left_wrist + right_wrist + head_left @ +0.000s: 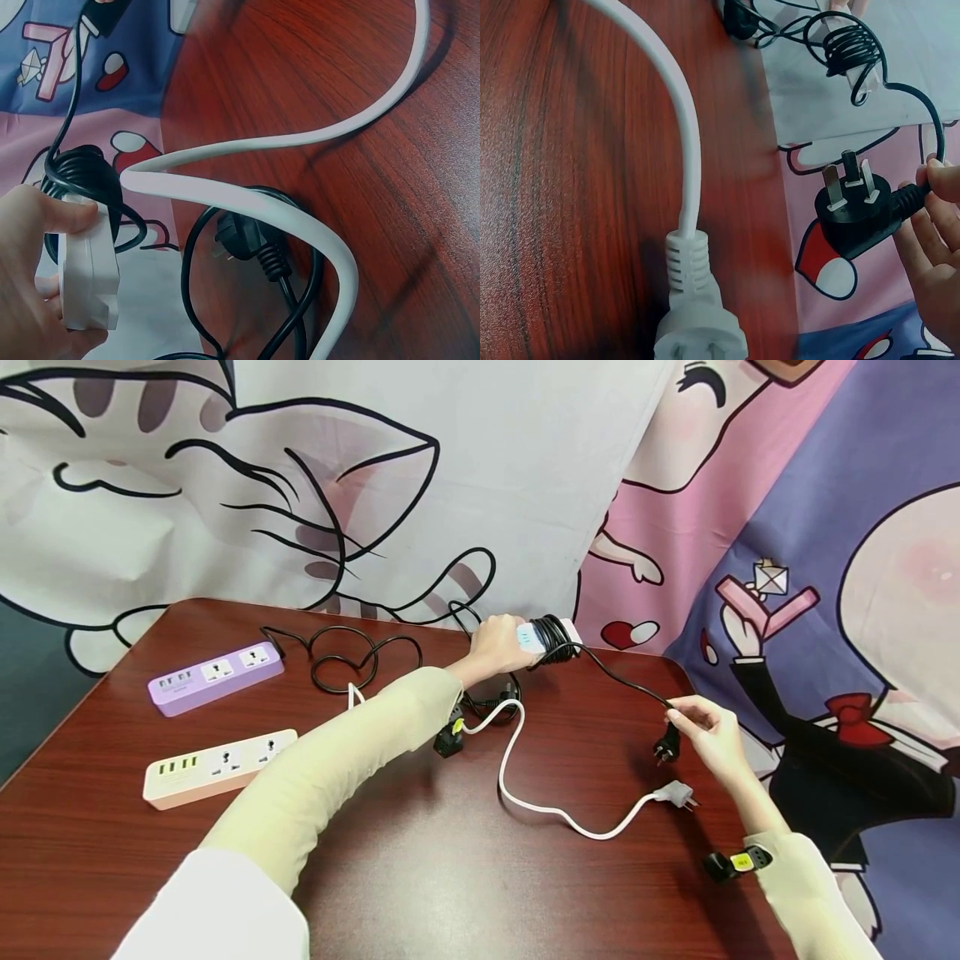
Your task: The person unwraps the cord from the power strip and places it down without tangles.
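Observation:
My left hand grips one end of a white power strip, raised over the far side of the table. A black cord is wound in several turns around the strip's middle. From the coil the cord runs slackly to my right hand, whose thumb and fingers pinch it just behind the plug. The black three-pin plug hangs from that hand with its metal pins bare. My left palm hides part of the strip.
On the left of the table lie a purple power strip and a pale peach one. A white cord with a grey-white plug curves below my hands. Another black plug lies among looped cord. A cartoon cloth hangs behind.

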`<action>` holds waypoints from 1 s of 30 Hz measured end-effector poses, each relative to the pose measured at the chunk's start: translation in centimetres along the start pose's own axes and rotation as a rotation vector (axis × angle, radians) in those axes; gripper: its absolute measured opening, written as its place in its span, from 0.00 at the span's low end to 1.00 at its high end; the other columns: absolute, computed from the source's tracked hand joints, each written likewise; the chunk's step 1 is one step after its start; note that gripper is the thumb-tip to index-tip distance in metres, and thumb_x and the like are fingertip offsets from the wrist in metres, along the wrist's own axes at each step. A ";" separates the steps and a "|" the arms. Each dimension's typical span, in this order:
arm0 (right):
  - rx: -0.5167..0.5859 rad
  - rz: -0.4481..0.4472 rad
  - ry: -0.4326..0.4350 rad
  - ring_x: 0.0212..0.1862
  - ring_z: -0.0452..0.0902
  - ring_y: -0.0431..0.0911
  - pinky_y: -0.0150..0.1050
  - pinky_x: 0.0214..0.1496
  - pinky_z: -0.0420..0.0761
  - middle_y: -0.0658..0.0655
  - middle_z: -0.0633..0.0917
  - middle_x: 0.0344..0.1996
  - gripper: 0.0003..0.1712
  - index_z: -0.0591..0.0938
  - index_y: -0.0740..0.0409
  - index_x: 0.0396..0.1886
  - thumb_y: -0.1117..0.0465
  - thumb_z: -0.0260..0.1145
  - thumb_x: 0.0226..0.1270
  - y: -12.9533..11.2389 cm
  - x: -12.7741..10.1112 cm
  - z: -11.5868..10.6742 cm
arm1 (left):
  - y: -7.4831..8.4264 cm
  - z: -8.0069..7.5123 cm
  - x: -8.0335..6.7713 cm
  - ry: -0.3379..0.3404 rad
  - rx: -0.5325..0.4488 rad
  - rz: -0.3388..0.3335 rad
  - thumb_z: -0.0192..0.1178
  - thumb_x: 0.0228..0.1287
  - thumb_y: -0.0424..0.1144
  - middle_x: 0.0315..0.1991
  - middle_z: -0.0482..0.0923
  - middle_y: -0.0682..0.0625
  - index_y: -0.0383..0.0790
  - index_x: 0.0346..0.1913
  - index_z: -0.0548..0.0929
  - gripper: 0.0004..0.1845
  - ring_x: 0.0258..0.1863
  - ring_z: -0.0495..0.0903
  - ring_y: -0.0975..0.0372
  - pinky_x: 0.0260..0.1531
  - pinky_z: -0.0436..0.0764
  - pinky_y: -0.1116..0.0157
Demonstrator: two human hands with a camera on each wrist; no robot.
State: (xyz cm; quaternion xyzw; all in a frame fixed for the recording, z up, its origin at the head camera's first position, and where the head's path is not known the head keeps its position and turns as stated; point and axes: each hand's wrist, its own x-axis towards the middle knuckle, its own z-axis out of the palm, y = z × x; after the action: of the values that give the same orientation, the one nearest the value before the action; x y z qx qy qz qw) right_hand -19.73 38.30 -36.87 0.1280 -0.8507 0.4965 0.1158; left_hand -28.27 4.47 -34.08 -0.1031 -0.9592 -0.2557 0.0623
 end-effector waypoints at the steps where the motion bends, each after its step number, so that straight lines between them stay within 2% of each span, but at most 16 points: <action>1: 0.001 0.000 -0.001 0.31 0.80 0.28 0.20 0.36 0.75 0.35 0.85 0.26 0.10 0.85 0.54 0.39 0.70 0.64 0.63 0.1 0.0 0.0 | 0.0 0.0 0.0 0.006 0.002 -0.002 0.70 0.48 0.50 0.38 0.84 0.49 0.47 0.48 0.82 0.23 0.37 0.81 0.57 0.32 0.79 0.60; 4: 0.039 0.014 -0.004 0.32 0.80 0.29 0.20 0.37 0.76 0.37 0.85 0.25 0.10 0.85 0.54 0.39 0.72 0.63 0.63 0.4 0.0 -0.2 | 0.0 -0.1 0.1 0.027 -0.006 -0.006 0.71 0.46 0.50 0.37 0.84 0.49 0.48 0.49 0.83 0.24 0.36 0.81 0.57 0.33 0.79 0.60; 9: 0.075 0.060 -0.007 0.31 0.81 0.29 0.20 0.36 0.77 0.38 0.86 0.25 0.07 0.83 0.65 0.40 0.72 0.62 0.64 1.1 0.1 -0.5 | 0.0 -0.4 0.2 0.053 -0.024 -0.016 0.71 0.46 0.51 0.37 0.84 0.48 0.48 0.52 0.82 0.27 0.36 0.81 0.56 0.34 0.78 0.60; 15: -0.012 0.161 0.009 0.29 0.80 0.28 0.23 0.32 0.76 0.34 0.84 0.23 0.10 0.85 0.52 0.37 0.70 0.62 0.65 2.4 0.4 -1.1 | -0.2 -0.6 0.3 0.063 -0.047 -0.035 0.70 0.46 0.50 0.37 0.84 0.48 0.48 0.54 0.82 0.28 0.35 0.81 0.56 0.31 0.78 0.61; 16: -0.032 0.175 0.012 0.28 0.80 0.27 0.23 0.31 0.76 0.33 0.84 0.23 0.10 0.85 0.49 0.37 0.69 0.63 0.65 2.5 0.5 -1.1 | -0.3 -0.6 0.3 0.063 -0.048 -0.037 0.70 0.46 0.50 0.37 0.84 0.48 0.48 0.54 0.82 0.28 0.35 0.81 0.56 0.31 0.78 0.61; 19: -0.119 0.188 0.024 0.27 0.78 0.25 0.23 0.30 0.74 0.29 0.82 0.22 0.06 0.85 0.54 0.39 0.66 0.64 0.65 2.7 0.8 -1.4 | -0.4 -0.6 0.2 0.056 -0.044 -0.036 0.71 0.46 0.50 0.37 0.84 0.48 0.48 0.55 0.82 0.29 0.34 0.81 0.56 0.29 0.77 0.62; 23: -0.300 0.148 0.038 0.27 0.74 0.21 0.21 0.31 0.70 0.22 0.78 0.21 0.11 0.84 0.65 0.43 0.63 0.64 0.64 3.1 1.4 -1.7 | -0.5 -0.7 0.0 0.047 -0.037 -0.027 0.72 0.45 0.51 0.37 0.84 0.48 0.47 0.55 0.82 0.30 0.34 0.81 0.56 0.29 0.77 0.62; 25: -0.384 0.126 0.041 0.26 0.71 0.19 0.22 0.32 0.68 0.20 0.75 0.21 0.12 0.84 0.65 0.43 0.61 0.65 0.64 3.4 1.8 -1.7 | -0.5 -0.7 0.0 0.046 -0.031 -0.024 0.72 0.45 0.51 0.37 0.84 0.48 0.47 0.55 0.82 0.30 0.34 0.81 0.56 0.30 0.77 0.62; 27: -0.451 0.114 0.042 0.26 0.70 0.18 0.22 0.32 0.68 0.23 0.77 0.21 0.11 0.85 0.61 0.43 0.61 0.65 0.64 3.7 2.3 -1.7 | -0.6 -0.8 -0.1 0.043 -0.026 -0.024 0.72 0.45 0.51 0.37 0.84 0.48 0.47 0.55 0.81 0.30 0.35 0.81 0.56 0.30 0.77 0.62; 30: -0.515 0.106 0.038 0.25 0.70 0.19 0.25 0.32 0.68 0.38 0.85 0.23 0.10 0.86 0.59 0.42 0.61 0.65 0.64 4.1 3.0 -1.6 | -0.5 -0.9 -0.3 0.034 -0.025 -0.030 0.72 0.46 0.51 0.38 0.84 0.48 0.47 0.56 0.81 0.30 0.35 0.81 0.55 0.31 0.78 0.62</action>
State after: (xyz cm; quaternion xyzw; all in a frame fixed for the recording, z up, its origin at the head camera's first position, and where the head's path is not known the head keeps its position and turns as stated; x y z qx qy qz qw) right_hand -23.78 41.30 -38.47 0.0401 -0.9522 0.2714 0.1346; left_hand -28.07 3.53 -33.65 -0.0854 -0.9561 -0.2704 0.0733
